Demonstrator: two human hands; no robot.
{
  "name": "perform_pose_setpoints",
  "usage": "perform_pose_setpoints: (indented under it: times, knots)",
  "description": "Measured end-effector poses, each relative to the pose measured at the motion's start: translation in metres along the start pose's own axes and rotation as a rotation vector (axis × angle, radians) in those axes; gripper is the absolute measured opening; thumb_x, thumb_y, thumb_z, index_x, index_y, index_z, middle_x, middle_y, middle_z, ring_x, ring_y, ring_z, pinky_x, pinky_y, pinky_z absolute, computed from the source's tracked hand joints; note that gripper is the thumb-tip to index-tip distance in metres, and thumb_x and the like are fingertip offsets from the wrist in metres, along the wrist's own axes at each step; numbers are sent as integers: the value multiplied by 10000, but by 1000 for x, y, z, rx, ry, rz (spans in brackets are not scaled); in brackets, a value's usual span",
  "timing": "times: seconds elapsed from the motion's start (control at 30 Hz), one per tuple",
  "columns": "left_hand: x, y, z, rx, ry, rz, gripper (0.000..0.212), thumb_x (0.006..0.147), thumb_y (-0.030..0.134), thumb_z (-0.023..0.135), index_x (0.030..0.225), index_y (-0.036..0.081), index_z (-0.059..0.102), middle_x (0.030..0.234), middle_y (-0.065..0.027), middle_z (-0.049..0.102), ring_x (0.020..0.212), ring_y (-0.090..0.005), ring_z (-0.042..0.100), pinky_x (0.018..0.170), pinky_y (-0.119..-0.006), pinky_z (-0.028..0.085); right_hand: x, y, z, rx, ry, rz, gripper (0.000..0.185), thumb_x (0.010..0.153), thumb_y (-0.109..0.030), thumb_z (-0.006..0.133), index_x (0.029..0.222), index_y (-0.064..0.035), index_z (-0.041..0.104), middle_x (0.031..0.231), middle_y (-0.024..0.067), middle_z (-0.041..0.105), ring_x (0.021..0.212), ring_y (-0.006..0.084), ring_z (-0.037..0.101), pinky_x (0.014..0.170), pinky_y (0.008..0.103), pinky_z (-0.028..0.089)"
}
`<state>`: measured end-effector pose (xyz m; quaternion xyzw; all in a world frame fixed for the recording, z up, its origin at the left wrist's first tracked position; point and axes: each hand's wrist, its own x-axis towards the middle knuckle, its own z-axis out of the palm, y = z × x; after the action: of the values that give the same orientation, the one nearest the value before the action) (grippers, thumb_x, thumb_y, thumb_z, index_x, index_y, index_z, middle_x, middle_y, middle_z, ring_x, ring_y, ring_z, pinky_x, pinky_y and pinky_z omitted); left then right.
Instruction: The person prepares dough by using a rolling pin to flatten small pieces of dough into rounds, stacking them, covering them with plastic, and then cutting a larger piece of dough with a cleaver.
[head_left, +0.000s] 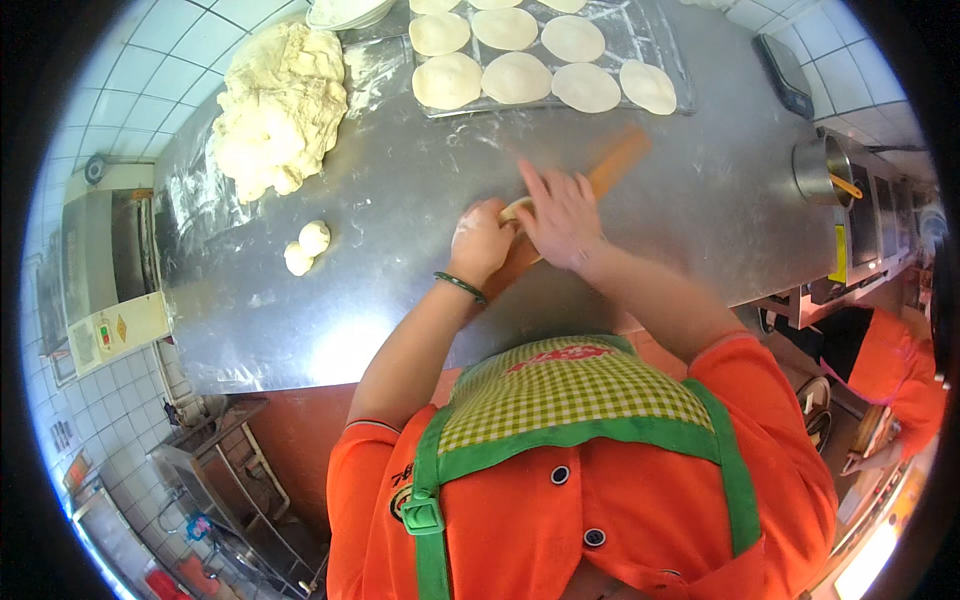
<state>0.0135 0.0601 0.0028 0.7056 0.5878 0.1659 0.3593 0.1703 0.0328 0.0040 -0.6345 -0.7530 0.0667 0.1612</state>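
A wooden rolling pin (621, 159) lies slantwise over the metal table, its far end blurred. My right hand (564, 214) rests across the pin, palm down with the fingers stretched out and apart. Close beside it, my left hand (481, 240) is curled around the edge of a piece of dough (515, 210). Most of that piece is hidden by my hands and the pin. Off to the left, two small dough balls (306, 247) touch each other on the steel.
A big dough mass (281, 112) sits at the back left by a bowl (349, 11). Several flat dough rounds (517, 77) lie on a floured tray (480, 112) at the back. A scale (784, 75) and a metal pot (814, 172) stand right; another person (892, 360) is beyond.
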Motion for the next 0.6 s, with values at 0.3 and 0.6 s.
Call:
perform_pose_setpoints:
  times: [0.3, 0.6]
  knots:
    - [-22, -44, 21, -394, 62, -72, 239, 806, 166, 601, 994, 21, 632, 866, -185, 665, 801, -320, 651, 717, -434, 483, -40, 13, -14, -31, -79, -90, 611, 864, -344, 553, 1386, -80, 376, 1180, 189, 505, 1124, 345, 478, 978, 481, 335]
    - [6, -9, -13, -84, -77, -28, 271, 811, 231, 622, 969, 12, 649, 811, -174, 658, 767, -252, 643, 693, -355, 481, 12, -8, 4, 67, -54, 30, 628, 875, -382, 523, 1407, -108, 331, 1105, 154, 530, 1075, 311, 497, 940, 489, 351]
